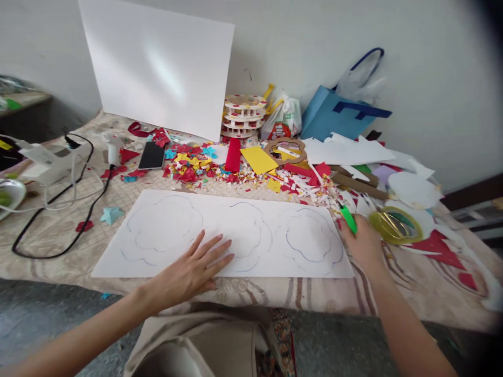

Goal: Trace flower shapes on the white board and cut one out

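Observation:
A long white sheet of foam board or card (212, 225) lies along the front of the table, with several wavy, flower-like outlines drawn on it in blue. My left hand (192, 267) rests flat on its front edge, fingers spread. At the sheet's right end, my right hand (363, 243) is closed around a bright green utility knife (348, 219), its narrow tip pointing away from me toward the paper scraps. Close to the right of that hand lies a yellow-green roll of tape (396, 225) with scissors on it.
Red, yellow and blue paper scraps (188, 167) cover the table's middle. Behind them stand a tiered white ring structure (243, 116), a blue bag (334, 112) and a leaning white board (161, 68). At left are a phone (152, 155), a glue gun (113, 149) and a black cable (92, 214).

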Action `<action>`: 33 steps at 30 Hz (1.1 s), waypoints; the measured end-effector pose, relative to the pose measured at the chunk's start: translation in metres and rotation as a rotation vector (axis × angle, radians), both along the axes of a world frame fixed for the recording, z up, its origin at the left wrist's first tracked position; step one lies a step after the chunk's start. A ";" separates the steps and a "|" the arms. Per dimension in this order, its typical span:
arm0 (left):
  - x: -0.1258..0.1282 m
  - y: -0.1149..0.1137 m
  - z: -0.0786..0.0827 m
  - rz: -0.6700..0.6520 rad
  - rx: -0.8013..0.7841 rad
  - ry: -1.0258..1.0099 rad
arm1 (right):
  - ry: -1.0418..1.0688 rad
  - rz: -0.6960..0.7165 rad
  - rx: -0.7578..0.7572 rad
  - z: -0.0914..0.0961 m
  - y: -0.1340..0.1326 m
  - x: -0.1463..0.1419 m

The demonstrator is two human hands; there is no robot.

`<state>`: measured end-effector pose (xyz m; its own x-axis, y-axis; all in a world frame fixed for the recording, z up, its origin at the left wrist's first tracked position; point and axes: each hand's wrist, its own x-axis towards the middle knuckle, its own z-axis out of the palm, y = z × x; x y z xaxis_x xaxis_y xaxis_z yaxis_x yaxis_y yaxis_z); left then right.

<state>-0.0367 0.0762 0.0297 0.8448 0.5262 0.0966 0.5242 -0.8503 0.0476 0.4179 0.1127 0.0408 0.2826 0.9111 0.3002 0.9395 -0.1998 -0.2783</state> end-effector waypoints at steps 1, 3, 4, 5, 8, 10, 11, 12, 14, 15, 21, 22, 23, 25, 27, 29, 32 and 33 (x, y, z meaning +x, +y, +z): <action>0.002 -0.002 -0.001 0.004 -0.011 -0.026 | 0.044 -0.023 0.011 0.004 -0.006 -0.004; 0.008 -0.004 -0.001 0.008 -0.034 -0.070 | 0.284 -0.036 -0.016 0.010 -0.019 -0.014; 0.012 -0.005 0.000 0.012 -0.042 -0.093 | 0.514 0.014 -0.047 0.011 -0.027 -0.021; 0.018 -0.006 0.002 0.014 -0.053 -0.118 | 0.752 0.096 -0.090 0.011 -0.034 -0.029; 0.043 -0.004 0.006 0.011 -0.108 -0.202 | 1.157 0.262 -0.240 0.005 -0.051 -0.055; 0.062 -0.002 0.009 0.005 -0.159 -0.274 | 1.259 0.325 -0.292 -0.001 -0.058 -0.071; 0.072 -0.001 0.009 0.002 -0.183 -0.315 | 1.320 0.331 -0.306 -0.004 -0.061 -0.077; 0.081 0.000 0.009 -0.002 -0.205 -0.356 | 1.380 0.334 -0.319 -0.007 -0.062 -0.082; 0.097 0.001 0.008 -0.006 -0.245 -0.433 | 1.453 0.328 -0.330 -0.011 -0.065 -0.090; 0.104 0.002 0.007 -0.004 -0.270 -0.466 | 1.471 0.321 -0.327 -0.013 -0.066 -0.093; 0.122 0.005 -0.006 0.001 -0.378 -0.572 | 1.465 0.319 -0.243 -0.018 -0.069 -0.101; 0.122 0.005 -0.010 -0.002 -0.380 -0.572 | 1.453 0.318 -0.239 -0.018 -0.069 -0.101; 0.121 0.006 -0.013 -0.005 -0.384 -0.571 | 1.438 0.317 -0.238 -0.018 -0.070 -0.102; 0.120 0.006 -0.018 -0.007 -0.399 -0.578 | 1.412 0.316 -0.239 -0.017 -0.071 -0.103; 0.120 0.006 -0.019 -0.009 -0.435 -0.599 | 1.390 0.312 -0.229 -0.015 -0.072 -0.105; 0.121 0.004 -0.017 0.010 -0.490 -0.645 | 1.381 0.301 -0.206 -0.013 -0.074 -0.107; 0.129 0.000 -0.008 0.145 -0.644 -0.779 | 1.400 0.293 -0.186 -0.010 -0.080 -0.118; 0.134 -0.001 -0.004 0.212 -0.729 -0.836 | 1.417 0.292 -0.186 -0.008 -0.083 -0.124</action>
